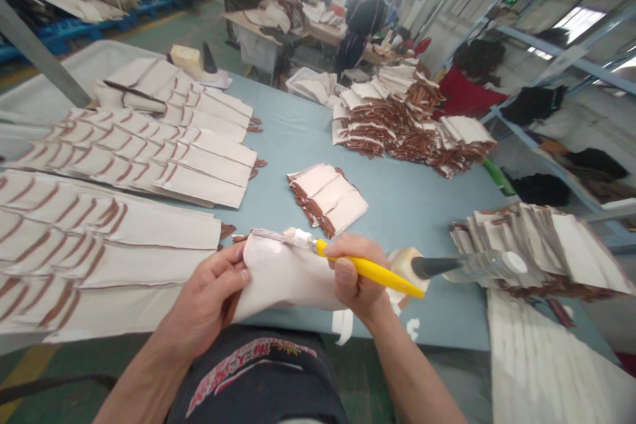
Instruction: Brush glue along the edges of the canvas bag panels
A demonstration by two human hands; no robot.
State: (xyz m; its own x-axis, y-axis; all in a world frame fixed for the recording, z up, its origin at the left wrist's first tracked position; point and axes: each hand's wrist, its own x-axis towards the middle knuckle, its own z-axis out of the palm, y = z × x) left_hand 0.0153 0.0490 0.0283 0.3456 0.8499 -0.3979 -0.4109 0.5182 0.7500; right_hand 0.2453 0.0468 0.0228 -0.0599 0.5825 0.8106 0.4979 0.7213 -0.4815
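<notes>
Pale piece (283, 275) partly hidden by the hands (358, 271); far co-worker (364, 18) blurred.

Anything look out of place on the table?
Slightly: a white strip lies at the front edge of the table, a crumpled scrap to its right. They look odd lying loose, while the pale pieces at left lie in overlapping rows.

Brush (370, 267) before a stack (332, 193), layered pieces (211, 156) left, piles (377, 106) right
</notes>
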